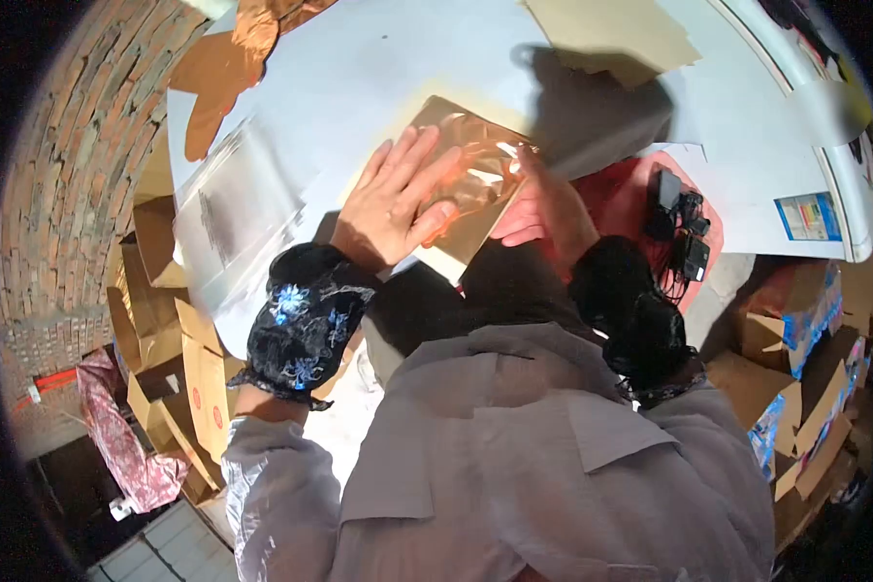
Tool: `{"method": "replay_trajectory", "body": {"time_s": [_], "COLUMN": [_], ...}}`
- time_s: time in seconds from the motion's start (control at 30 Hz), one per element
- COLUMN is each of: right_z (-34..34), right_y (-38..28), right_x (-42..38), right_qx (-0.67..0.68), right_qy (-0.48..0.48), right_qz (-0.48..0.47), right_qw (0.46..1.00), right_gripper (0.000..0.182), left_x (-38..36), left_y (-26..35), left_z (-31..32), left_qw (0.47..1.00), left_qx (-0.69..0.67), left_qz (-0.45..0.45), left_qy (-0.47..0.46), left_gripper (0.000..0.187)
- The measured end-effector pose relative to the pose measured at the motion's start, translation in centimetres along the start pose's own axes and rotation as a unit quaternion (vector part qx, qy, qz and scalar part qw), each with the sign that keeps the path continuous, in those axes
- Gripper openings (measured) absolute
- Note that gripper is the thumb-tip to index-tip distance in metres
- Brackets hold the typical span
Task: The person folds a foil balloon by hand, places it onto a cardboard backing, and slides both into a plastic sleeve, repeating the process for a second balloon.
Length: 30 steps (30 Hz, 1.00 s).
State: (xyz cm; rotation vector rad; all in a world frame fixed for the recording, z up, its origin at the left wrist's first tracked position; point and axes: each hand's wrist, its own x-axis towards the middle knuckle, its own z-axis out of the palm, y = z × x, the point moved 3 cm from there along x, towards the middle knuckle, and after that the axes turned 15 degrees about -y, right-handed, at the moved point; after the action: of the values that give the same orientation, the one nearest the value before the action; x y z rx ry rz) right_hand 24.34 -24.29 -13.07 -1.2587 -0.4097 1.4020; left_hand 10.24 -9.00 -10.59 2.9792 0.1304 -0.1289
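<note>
A flat, rectangular piece with a shiny, creased copper-gold surface [485, 184] lies on the white table in front of me. My left hand [388, 204] rests on its left side, fingers spread and stretched over the shiny surface. At the right edge is my right hand [548, 204], its thumb raised along the edge and the other fingers curled against the side. A pale strip shows along the piece's near end, close to my lap.
Translucent sheets [238, 199] lie at the left of the white table [339, 78]. Copper-coloured scraps [225, 73] sit at the far left, tan paper [616, 34] at the back. Black adapters with cables [684, 223] rest on a red surface [640, 184]. Cardboard boxes [761, 378] stand right.
</note>
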Motion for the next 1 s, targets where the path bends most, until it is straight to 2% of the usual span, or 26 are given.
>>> {"method": "replay_trajectory", "body": {"time_s": [0.1,0.13,0.23,0.33,0.43,0.53,0.73,1.0], "right_z": [-1.4,-1.6,-1.1,-0.8,-0.4,-0.2,0.8,1.4], "right_y": [0.5,0.8,0.3,0.8,1.0,1.1,0.5,0.8], "right_x": [1.2,1.3,0.7,0.7,0.6,0.6,-0.4,-0.7], "right_qx": [-0.005,-0.027,-0.018,0.029,-0.009,-0.059,0.018,0.002], "right_qy": [-0.068,-0.037,-0.024,-0.002,-0.016,-0.013,-0.018,-0.025], "right_qz": [0.022,0.044,0.029,0.039,-0.005,0.020,0.002,0.005], "right_qw": [0.997,0.998,0.999,0.999,1.000,0.998,1.000,1.000], "right_gripper": [0.073,0.072,0.072,0.072,0.067,0.062,0.056,0.053], "left_x": [0.0,0.1,0.1,0.1,0.2,0.2,0.1,0.0], "left_y": [-0.3,-0.3,-0.2,-0.3,-0.3,-0.4,-0.4,-0.4], "left_z": [0.0,-0.1,0.0,0.0,0.2,0.4,0.4,0.4], "left_qw": [1.000,1.000,1.000,1.000,1.000,1.000,1.000,1.000], "left_qx": [0.003,0.001,0.000,0.003,0.009,0.012,0.014,0.008], "left_qz": [0.008,0.009,0.012,0.014,0.015,0.015,0.008,0.006], "left_qy": [-0.007,-0.008,-0.006,0.000,0.003,0.004,-0.003,-0.006], "left_gripper": [0.056,0.056,0.056,0.057,0.057,0.057,0.058,0.059]}}
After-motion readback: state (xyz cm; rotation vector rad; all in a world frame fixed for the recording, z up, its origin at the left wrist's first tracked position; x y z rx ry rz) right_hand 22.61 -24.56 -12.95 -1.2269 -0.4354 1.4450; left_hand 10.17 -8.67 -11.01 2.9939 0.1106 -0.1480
